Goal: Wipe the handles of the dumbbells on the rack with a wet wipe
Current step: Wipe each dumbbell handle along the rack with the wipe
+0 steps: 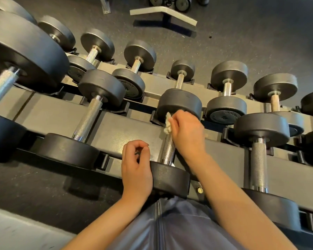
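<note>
A wet wipe (168,123) is held bunched in the right hand (187,134), whose grip is clamped around it and pressed against the far end of a dumbbell handle (167,150), just below the far head (179,103) of the dumbbell. The dumbbell is seen lying on the near tier of the rack (116,127), with its near head (170,175) close to the person's body. The knurled handle's long axis is set running away from the person, from the near head up to the far one, and most of its length is left bare below the wipe, toward the person. The coming stroke is therefore judged to be a pull along that axis, back toward the near head.

The left hand (136,168) is seen hovering just beside the near head, to the left of the handle, its fingers loosely curled; a small dark thing seems to be pinched between the fingertips, though what it is cannot be made out. The right hand is the one on the handle.

Neighbouring dumbbells are racked in parallel: one handle to the left (88,120) and one to the right (259,165) on the same tier, their axes lying the same way. Whether these have been wiped cannot be told. A further row is shown on the tier beyond, above the dark gym floor (260,33).
</note>
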